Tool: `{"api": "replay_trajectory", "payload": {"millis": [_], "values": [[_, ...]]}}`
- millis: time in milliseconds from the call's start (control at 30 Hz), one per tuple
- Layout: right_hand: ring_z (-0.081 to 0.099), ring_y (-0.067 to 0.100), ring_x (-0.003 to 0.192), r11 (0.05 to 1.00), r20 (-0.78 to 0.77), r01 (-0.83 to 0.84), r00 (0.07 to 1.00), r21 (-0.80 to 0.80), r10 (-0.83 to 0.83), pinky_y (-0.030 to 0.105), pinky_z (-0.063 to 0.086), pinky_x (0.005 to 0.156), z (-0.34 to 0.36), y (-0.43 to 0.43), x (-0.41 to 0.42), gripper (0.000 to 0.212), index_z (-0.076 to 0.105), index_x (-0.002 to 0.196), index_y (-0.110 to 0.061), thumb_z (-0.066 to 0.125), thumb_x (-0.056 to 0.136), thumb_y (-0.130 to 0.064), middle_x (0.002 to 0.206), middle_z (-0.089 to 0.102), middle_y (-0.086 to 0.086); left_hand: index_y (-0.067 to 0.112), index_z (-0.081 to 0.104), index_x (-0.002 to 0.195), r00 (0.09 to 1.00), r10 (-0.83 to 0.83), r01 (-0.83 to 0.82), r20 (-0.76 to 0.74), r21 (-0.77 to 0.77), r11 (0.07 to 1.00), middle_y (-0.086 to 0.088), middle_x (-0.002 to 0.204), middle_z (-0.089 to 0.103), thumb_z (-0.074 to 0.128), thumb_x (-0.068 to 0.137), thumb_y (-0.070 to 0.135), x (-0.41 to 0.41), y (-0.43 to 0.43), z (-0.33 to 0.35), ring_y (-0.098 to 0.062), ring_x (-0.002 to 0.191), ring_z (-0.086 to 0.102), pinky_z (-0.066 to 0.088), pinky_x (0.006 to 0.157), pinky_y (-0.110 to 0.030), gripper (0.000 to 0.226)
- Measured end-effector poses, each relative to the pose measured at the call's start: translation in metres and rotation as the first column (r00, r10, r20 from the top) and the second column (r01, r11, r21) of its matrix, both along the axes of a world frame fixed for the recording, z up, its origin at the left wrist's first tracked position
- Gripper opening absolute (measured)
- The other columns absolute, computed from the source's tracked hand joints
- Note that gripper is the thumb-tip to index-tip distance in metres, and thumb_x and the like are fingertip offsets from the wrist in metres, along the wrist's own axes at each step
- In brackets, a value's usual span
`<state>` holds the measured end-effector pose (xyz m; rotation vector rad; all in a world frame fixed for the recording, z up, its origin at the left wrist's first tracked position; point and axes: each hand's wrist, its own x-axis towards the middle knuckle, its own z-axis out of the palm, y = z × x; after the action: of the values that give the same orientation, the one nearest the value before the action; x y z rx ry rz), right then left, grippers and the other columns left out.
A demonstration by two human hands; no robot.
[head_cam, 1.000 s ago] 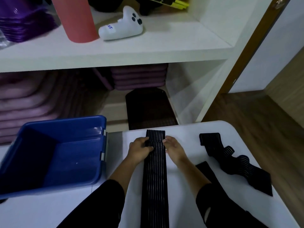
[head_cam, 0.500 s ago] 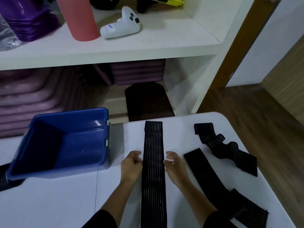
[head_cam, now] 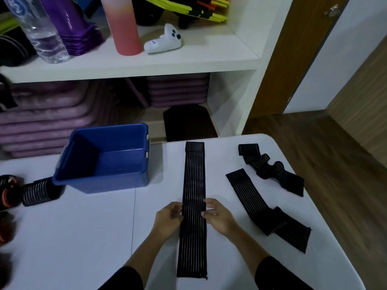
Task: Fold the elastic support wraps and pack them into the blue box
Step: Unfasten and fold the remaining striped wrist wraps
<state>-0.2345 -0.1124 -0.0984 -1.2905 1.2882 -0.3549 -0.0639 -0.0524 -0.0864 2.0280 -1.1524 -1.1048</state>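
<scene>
The long wrap (head_cam: pixel 193 227) is grasped at about mid-length by both hands: its left edge is pinched by the curled fingers of the left hand (head_cam: pixel 168 217), and its right edge by the thumb and fingers of the right hand (head_cam: pixel 219 218). The two hands are set level with each other, knuckles up, with the strip lying flat between them on the white table (head_cam: pixel 83 237). The strip is stretched straight away from the person, its near end lying between the forearms and its far end turned over on itself in a short fold. Both forearms are reached forward from dark sleeves and are angled slightly inward toward the strip. To the right, well apart from the right hand, a second wrap (head_cam: pixel 247 195) is laid slantwise with its near part doubled and fanned out, and beyond it a third wrap (head_cam: pixel 272 170) is left in loose waves near the table's right edge. To the left of the strip's far half the blue box (head_cam: pixel 104 183) is placed, open at the top, with nothing seen inside. A rolled wrap (head_cam: pixel 38 191) is set just beside the box's left corner. Behind the table a shelf (head_cam: pixel 146 65) is stocked with a pink cylinder (head_cam: pixel 125 28), a white game controller (head_cam: pixel 165 39) and a water bottle (head_cam: pixel 41 34).
</scene>
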Motion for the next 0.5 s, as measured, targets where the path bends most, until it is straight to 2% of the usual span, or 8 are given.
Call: {"api": "replay_trajectory", "payload": {"millis": [67, 133, 167, 233, 300, 333, 433, 500], "values": [[0.05, 0.011, 0.109, 0.985, -0.072, -0.112, 0.992, -0.128, 0.104, 0.011, 0.046, 0.079, 0.0, 0.013, -0.007, 0.045, 0.048, 0.13, -0.016, 0.062, 0.088, -0.011, 0.13, 0.047, 0.001, 0.019, 0.061, 0.112, 0.997, -0.077, 0.077, -0.007, -0.004, 0.997, 0.001, 0.1, 0.063, 0.055, 0.081, -0.003, -0.002, 0.016, 0.001, -0.009, 0.092, 0.058, 0.04, 0.077, 0.001, 0.038], [0.044, 0.011, 0.117, 0.915, -0.152, -0.275, 0.959, -0.293, 0.24, 0.023, 0.044, 0.097, -0.001, 0.026, -0.016, 0.048, 0.052, 0.127, -0.018, 0.068, 0.082, -0.016, 0.128, 0.045, -0.003, 0.02, 0.062, 0.112, 0.978, -0.187, 0.192, 0.095, -0.039, 0.981, -0.001, 0.104, 0.061, 0.059, 0.077, -0.002, 0.0, 0.031, -0.002, -0.014, 0.098, 0.057, 0.045, 0.092, -0.017, 0.042], [0.044, 0.011, 0.117, 0.858, -0.204, -0.369, 0.927, -0.357, 0.314, 0.03, 0.042, 0.102, -0.004, 0.033, -0.021, 0.049, 0.056, 0.123, -0.02, 0.072, 0.077, -0.023, 0.126, 0.045, -0.006, 0.022, 0.063, 0.11, 0.957, -0.248, 0.258, 0.152, -0.049, 0.965, 0.001, 0.106, 0.059, 0.06, 0.074, 0.0, 0.0, 0.038, -0.005, -0.015, 0.101, 0.055, 0.045, 0.095, -0.024, 0.042], [0.045, 0.012, 0.114, 0.737, -0.311, -0.542, 0.839, -0.405, 0.446, 0.031, 0.04, 0.1, -0.008, 0.045, -0.031, 0.051, 0.06, 0.115, -0.025, 0.075, 0.068, -0.037, 0.119, 0.048, -0.009, 0.025, 0.064, 0.109, 0.903, -0.369, 0.385, 0.222, -0.032, 0.922, 0.011, 0.107, 0.053, 0.063, 0.071, 0.009, -0.001, 0.055, -0.008, -0.008, 0.104, 0.048, 0.041, 0.094, -0.019, 0.042], [0.043, 0.012, 0.112, 0.652, -0.373, -0.641, 0.767, -0.405, 0.522, 0.027, 0.038, 0.098, -0.01, 0.056, -0.039, 0.054, 0.061, 0.111, -0.026, 0.077, 0.064, -0.045, 0.118, 0.049, -0.007, 0.027, 0.063, 0.111, 0.85, -0.46, 0.479, 0.257, -0.014, 0.878, 0.014, 0.109, 0.05, 0.066, 0.069, 0.02, -0.004, 0.069, -0.011, -0.004, 0.104, 0.042, 0.033, 0.089, -0.008, 0.042], [0.042, 0.012, 0.113, 0.614, -0.397, -0.668, 0.744, -0.421, 0.537, 0.026, 0.038, 0.097, -0.011, 0.061, -0.042, 0.057, 0.061, 0.111, -0.025, 0.077, 0.062, -0.05, 0.12, 0.048, -0.006, 0.027, 0.062, 0.111, 0.83, -0.485, 0.509, 0.276, -0.017, 0.861, 0.014, 0.111, 0.049, 0.067, 0.068, 0.026, -0.005, 0.074, -0.014, -0.004, 0.105, 0.04, 0.032, 0.088, -0.008, 0.044], [0.039, 0.012, 0.114, 0.5, -0.487, -0.722, 0.692, -0.479, 0.532, 0.023, 0.038, 0.094, -0.017, 0.072, -0.048, 0.072, 0.058, 0.114, -0.024, 0.071, 0.055, -0.065, 0.123, 0.045, -0.005, 0.026, 0.061, 0.113, 0.77, -0.534, 0.581, 0.35, -0.039, 0.813, 0.011, 0.12, 0.045, 0.066, 0.06, 0.046, -0.007, 0.084, -0.017, -0.009, 0.11, 0.039, 0.037, 0.094, -0.018, 0.057], [0.04, 0.013, 0.111, 0.444, -0.552, -0.762, 0.648, -0.472, 0.526, 0.024, 0.037, 0.09, -0.018, 0.077, -0.048, 0.077, 0.056, 0.117, -0.023, 0.068, 0.056, -0.068, 0.12, 0.046, -0.004, 0.024, 0.061, 0.114, 0.716, -0.553, 0.628, 0.425, -0.047, 0.777, 0.008, 0.127, 0.045, 0.061, 0.055, 0.053, -0.006, 0.09, -0.022, -0.012, 0.112, 0.04, 0.039, 0.096, -0.023, 0.066]]}}
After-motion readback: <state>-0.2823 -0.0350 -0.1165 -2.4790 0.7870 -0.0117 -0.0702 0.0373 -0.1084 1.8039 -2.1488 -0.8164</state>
